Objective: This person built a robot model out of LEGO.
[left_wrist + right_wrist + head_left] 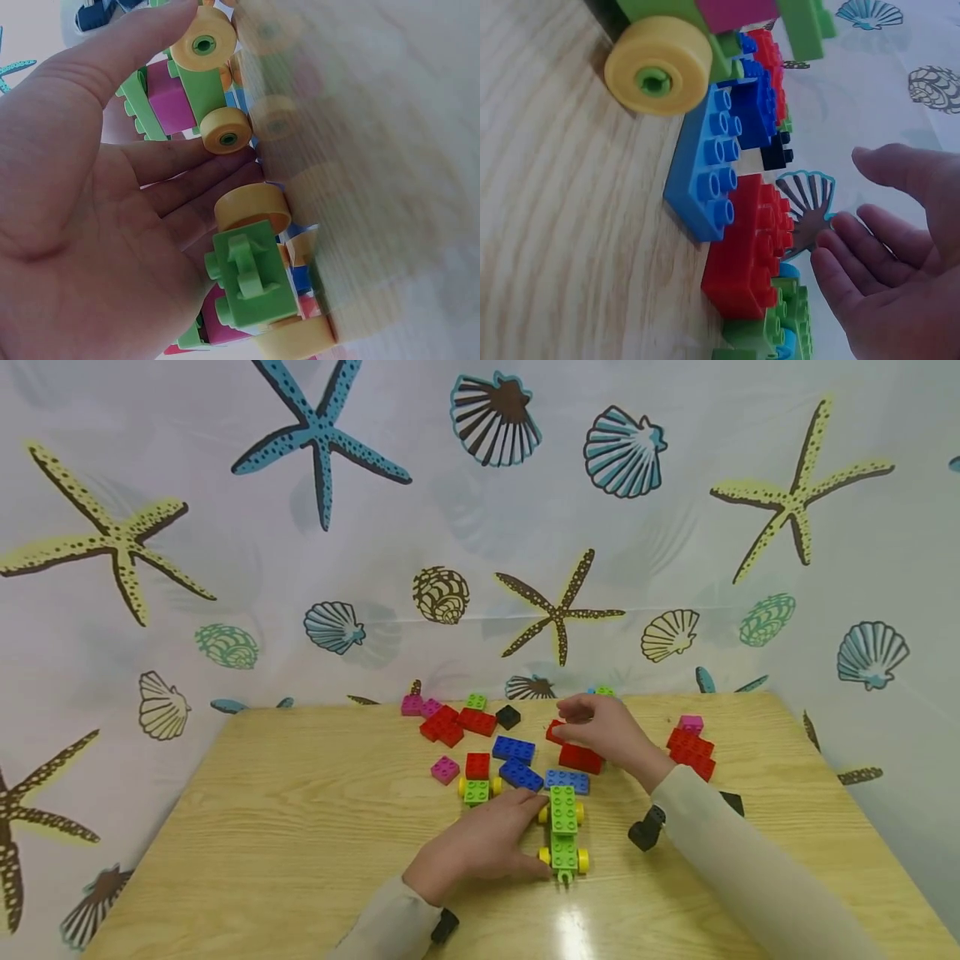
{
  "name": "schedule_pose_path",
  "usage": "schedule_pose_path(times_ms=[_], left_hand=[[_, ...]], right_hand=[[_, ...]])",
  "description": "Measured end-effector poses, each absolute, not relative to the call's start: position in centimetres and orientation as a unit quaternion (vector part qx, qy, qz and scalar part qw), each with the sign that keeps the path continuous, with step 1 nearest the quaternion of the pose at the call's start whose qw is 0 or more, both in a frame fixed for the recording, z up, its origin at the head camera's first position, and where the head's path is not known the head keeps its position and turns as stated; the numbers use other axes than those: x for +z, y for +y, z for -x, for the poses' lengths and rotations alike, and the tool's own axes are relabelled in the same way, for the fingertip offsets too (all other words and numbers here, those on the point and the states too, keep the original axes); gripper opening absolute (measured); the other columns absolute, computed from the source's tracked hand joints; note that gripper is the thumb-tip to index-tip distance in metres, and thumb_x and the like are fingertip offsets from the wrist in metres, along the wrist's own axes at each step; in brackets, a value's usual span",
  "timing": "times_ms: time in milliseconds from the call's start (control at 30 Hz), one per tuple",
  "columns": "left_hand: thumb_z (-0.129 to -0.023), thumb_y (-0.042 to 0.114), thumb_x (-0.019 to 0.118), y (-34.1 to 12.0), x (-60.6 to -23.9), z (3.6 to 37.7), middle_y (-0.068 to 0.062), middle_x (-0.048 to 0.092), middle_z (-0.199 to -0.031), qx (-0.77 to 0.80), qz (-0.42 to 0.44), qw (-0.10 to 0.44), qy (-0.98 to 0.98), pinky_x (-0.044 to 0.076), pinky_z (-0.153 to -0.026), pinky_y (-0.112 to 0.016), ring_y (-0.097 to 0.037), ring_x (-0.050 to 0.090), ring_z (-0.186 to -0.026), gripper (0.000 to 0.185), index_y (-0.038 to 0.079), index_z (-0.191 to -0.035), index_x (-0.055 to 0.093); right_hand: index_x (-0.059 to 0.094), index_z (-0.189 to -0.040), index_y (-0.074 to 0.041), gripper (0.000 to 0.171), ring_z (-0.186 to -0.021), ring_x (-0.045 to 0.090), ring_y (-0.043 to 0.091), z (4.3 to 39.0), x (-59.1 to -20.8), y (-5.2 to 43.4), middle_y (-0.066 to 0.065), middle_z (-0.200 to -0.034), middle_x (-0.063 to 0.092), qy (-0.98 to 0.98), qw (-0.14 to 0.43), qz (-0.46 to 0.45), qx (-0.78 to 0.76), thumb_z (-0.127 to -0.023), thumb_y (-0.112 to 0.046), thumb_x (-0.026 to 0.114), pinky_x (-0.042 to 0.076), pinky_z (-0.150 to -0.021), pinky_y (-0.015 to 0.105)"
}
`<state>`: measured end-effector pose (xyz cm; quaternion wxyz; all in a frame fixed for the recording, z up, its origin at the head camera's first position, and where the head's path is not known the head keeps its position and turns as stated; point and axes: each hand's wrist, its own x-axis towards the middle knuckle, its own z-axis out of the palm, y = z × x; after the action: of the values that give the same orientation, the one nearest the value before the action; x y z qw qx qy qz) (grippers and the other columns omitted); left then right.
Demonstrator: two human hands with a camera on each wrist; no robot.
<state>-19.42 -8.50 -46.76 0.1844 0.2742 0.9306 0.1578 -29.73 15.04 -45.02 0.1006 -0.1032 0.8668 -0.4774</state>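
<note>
A green toy car (564, 814) with yellow wheels stands near the table's middle, a pink brick (171, 97) between its green parts. My left hand (483, 839) is at its left side, fingers extended, with the thumb touching or nearly touching a yellow wheel (204, 39). Beyond that hand is a second green wheeled piece (255, 277). Above the red bricks hovers my right hand (607, 731), its fingers loosely bent and apart from the thumb, holding nothing. Beneath it lie a red brick (739, 247) and a light blue brick (705, 169).
Blue bricks (514, 749), red bricks (442, 727), a black brick (507, 717) and pink bricks (445, 769) lie scattered beyond the hands. More red bricks (690, 752) sit at the right. A shell-patterned cloth (450, 527) hangs behind the wooden table (300, 810).
</note>
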Motion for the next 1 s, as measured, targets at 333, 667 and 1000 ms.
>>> schedule_pose_path(times_ms=[333, 667, 1000], left_hand=[[-0.092, 0.059, 0.089, -8.6, -46.9, 19.6, -0.006, 0.052, -0.173, 0.158, -0.279, 0.184, 0.929, 0.046, -0.132, -0.047, -0.026, 0.050, -0.161, 0.100, 0.012, -0.170, 0.048], [-0.092, 0.058, 0.089, -8.4, -46.6, 19.6, -0.006, 0.050, -0.175, 0.152, -0.279, 0.187, 0.930, 0.044, -0.134, -0.048, -0.027, 0.047, -0.164, 0.100, 0.012, -0.170, 0.048], [-0.091, 0.058, 0.090, -8.4, -46.8, 19.5, -0.005, 0.051, -0.175, 0.155, -0.276, 0.187, 0.930, 0.044, -0.134, -0.047, -0.026, 0.047, -0.164, 0.099, 0.013, -0.170, 0.048]], right_hand=[[0.064, -0.153, -0.001, 0.055, -0.141, 0.065, 0.040, 31.2, -45.9, 12.8, 0.021, -0.153, 0.068, 0.891, 0.070, 0.095, -0.439, -0.106, -0.026, 0.077, 0.056, -0.121, 0.056], [0.065, -0.152, 0.000, 0.051, -0.142, 0.066, 0.040, 31.2, -46.6, 12.4, 0.020, -0.153, 0.070, 0.901, 0.064, 0.094, -0.420, -0.106, -0.020, 0.077, 0.058, -0.119, 0.055], [0.067, -0.150, 0.000, 0.049, -0.141, 0.066, 0.039, 31.1, -46.6, 12.1, 0.020, -0.150, 0.071, 0.906, 0.072, 0.090, -0.408, -0.105, -0.017, 0.078, 0.057, -0.120, 0.055]])
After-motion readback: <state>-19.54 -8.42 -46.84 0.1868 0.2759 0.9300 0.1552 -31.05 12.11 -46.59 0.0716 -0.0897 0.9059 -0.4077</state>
